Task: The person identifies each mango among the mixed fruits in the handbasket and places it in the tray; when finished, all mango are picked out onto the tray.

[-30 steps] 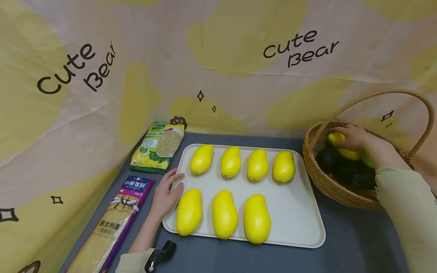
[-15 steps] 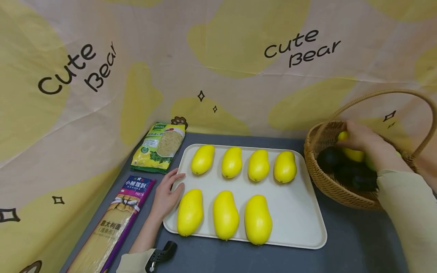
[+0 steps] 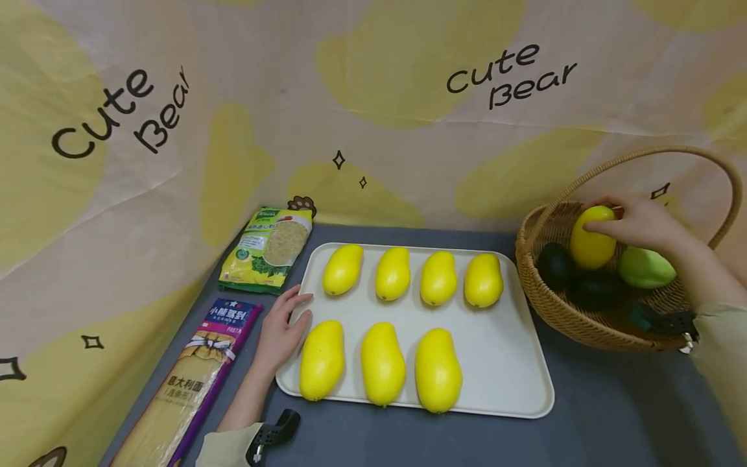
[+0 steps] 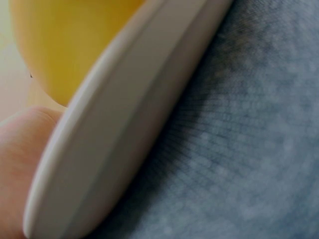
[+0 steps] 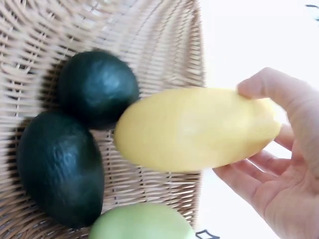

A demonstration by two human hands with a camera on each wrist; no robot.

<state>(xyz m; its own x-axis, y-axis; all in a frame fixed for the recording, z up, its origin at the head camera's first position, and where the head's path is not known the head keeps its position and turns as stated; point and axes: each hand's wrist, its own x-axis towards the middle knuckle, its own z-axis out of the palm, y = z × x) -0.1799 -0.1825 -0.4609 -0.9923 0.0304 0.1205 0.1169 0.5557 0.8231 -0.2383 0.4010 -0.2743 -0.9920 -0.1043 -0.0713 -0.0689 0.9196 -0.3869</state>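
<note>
A yellow mango [image 3: 591,245] is held by my right hand [image 3: 648,224] over the wicker basket [image 3: 560,318]. In the right wrist view the thumb and fingers pinch one end of this mango [image 5: 194,130]. Below it in the basket lie two dark avocados [image 5: 97,88] and a pale green fruit [image 3: 644,267], whose kind I cannot tell. My left hand [image 3: 283,331] rests at the left rim of the white tray [image 3: 502,363], fingers fairly straight. On the tray, several yellow mangoes [image 3: 382,363] lie in two rows.
A yellow-green Knorr packet [image 3: 268,250] lies behind the tray's left corner. In front of it lies a long pasta packet [image 3: 192,383]. The basket's arched handle [image 3: 671,150] rises near my right arm. A printed cloth [image 3: 397,78] hangs behind the grey table [image 3: 408,444].
My right hand has lifted the mango up from among the fruit in the basket. The avocados and green fruit show more plainly. My left hand stays at the tray.
</note>
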